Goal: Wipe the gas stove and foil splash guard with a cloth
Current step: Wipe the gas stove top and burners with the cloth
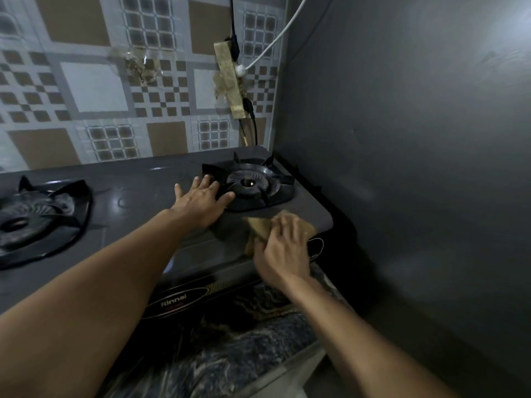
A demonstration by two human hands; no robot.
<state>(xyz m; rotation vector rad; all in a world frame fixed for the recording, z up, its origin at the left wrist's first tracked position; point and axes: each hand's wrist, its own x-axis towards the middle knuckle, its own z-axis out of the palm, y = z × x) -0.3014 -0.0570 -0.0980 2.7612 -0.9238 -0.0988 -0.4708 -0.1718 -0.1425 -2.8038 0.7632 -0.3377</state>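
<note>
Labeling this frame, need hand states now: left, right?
Left hand: open, flat on the stove beside the right burner.
Right hand: fingers curled on the cloth, pressing it to the stove.

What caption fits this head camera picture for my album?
Right hand presses a brown cloth on the stove while the left hand rests flat beside the burner.

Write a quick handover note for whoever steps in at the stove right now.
Left hand: open, flat on the dark grey gas stove top, fingertips at the right black burner grate.
Right hand: grips the folded brown cloth on the stove's front right corner.
Done: cannot tell how much is already wiped.
Left: the rest of the stove top and the grey splash guard.
</note>
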